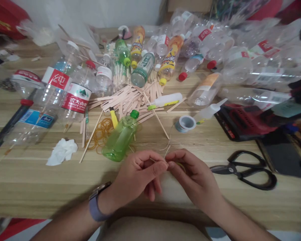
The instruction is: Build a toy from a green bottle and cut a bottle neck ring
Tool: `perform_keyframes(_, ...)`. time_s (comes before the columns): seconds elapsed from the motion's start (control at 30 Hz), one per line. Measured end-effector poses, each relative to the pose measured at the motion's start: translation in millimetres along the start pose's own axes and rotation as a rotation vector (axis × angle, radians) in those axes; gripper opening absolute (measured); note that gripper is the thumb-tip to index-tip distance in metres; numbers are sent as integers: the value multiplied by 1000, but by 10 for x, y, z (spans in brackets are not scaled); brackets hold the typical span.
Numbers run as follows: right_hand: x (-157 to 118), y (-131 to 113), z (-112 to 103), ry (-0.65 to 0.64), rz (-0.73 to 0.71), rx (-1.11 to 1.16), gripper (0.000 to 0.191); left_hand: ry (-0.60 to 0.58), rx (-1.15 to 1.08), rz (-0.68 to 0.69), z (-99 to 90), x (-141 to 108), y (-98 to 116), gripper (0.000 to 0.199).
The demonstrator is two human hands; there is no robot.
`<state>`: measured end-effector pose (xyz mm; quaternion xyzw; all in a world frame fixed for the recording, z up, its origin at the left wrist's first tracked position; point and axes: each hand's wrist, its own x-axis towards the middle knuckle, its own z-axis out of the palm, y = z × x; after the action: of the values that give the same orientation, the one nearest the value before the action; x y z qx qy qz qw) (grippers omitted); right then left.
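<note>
Strand (167, 151) is poking from the right hand (194, 175), pinched by thumb and forefinger near the front edge of the table (35, 187); the left hand (141, 172) is pinching closed beside it, on what I can't tell.

dark-cased watch (100, 189) on left wrist (106, 202), muted purple strap (94, 209), bare forearms (66, 219)

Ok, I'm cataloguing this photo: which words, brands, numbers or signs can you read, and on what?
"农夫山" and "NONGFU SPRING": red-labelled bottle.
"2.0", small: black base of the red tool.
Too blurred or small to read surely: lettering on the orange bottles, the blue label and the remaining labels.
</note>
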<state>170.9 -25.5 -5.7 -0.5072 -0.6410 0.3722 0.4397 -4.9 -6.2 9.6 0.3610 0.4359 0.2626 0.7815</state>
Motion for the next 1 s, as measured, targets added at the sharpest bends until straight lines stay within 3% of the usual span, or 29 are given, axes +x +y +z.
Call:
perform_keyframes(0.1,8,0,-5,-13,-139,-129,11,-23,6,-13,-13,11,20,35)
perform_keyframes(0.3,-24,1,-2,85,-420,-323,19,-137,74,-100,-74,24,51,35)
perform_keyframes(0.4,-15,-8,-17,-18,-359,-263,18,-147,190,-78,-70,-1,53,29)
perform_keyframes(0.57,9,-35,-28,-81,-125,-137,15,202,676,315,-35,-67,37,20)
perform_keyframes(0.67,2,-38,-13,-128,-55,-54,14,262,805,427,-35,-84,23,15)
perform_keyframes(0.77,-9,-22,-8,-85,-100,-85,13,194,696,327,-46,-75,33,19)
perform_keyframes(0.87,-18,-1,-25,27,-299,-248,16,62,461,123,-63,-44,70,22)
perform_keyframes(1.0,-29,10,-48,7,-430,-359,20,-38,292,-34,-82,-7,112,24)
